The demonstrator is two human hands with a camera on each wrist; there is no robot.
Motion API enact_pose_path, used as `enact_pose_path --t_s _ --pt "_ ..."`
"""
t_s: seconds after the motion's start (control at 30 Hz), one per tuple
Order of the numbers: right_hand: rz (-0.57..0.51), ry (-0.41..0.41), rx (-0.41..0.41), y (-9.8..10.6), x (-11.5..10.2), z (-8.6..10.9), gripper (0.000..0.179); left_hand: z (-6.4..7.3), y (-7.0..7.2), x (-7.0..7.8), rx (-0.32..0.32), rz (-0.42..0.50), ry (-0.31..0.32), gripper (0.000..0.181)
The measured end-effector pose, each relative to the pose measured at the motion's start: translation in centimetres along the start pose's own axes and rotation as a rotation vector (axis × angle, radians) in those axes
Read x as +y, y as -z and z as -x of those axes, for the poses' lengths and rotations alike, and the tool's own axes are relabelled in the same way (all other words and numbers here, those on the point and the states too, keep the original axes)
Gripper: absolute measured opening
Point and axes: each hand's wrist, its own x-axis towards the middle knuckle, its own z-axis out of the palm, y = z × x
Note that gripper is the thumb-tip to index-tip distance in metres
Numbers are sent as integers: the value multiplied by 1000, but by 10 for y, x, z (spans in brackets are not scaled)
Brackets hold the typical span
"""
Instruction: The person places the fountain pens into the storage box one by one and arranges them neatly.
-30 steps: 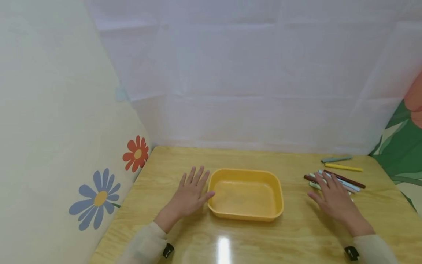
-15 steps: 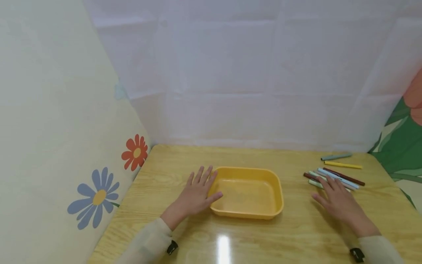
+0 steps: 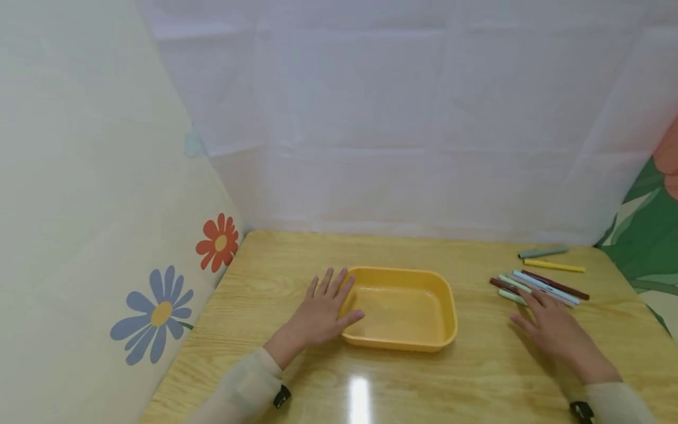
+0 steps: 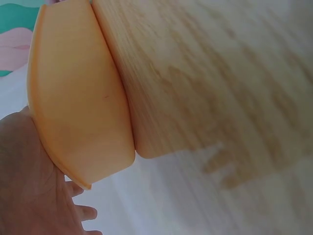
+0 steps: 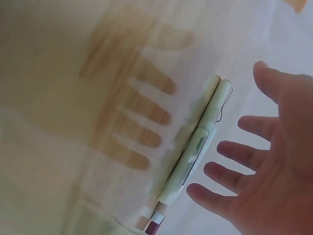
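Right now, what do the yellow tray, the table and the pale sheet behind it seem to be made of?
The yellow tray looks like smooth, satin plastic: even color, rounded corners. The table seems to be glossy wood or wood-look laminate, given its grain and bright reflection. The pale sheet, matte and creased, could be cloth or thin plastic.

White sheet [image 3: 344, 118] behind wooden table [image 3: 450, 380]

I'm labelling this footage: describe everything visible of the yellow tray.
The yellow tray looks plastic: open-topped, shallow, rounded-cornered, with a thin rim and a small dark mark on one outer wall. It sits upright on the table. The left hand extends over its left rim; exact contact is unclear.
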Motion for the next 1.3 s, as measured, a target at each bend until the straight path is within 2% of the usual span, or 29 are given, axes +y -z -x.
enact_pose_path --t_s 0.2,0.4,0.6,0.73,0.93,1.1,1.3 --pt "-24 -26 -23 -2 2 0 64 0 -1 0 -10 -7 6 85" --pt "8 -6 -16 -4 7 -1 59 0 -3 0 -14 4 12 85" --pt "64 40 10 -4 11 -2 41 0 -6 -1 -6 87 25 84" --pt "106 97 38 -4 13 -3 33 0 -6 -4 10 204 43 81" --pt "100 83 19 -1 11 -8 30 -1 -3 -7 65 417 126 74" --pt "97 67 2 0 13 -11 27 -4 0 -10 53 586 219 69" --pt "44 42 -28 0 16 -16 25 -11 -1 -15 35 810 309 51"
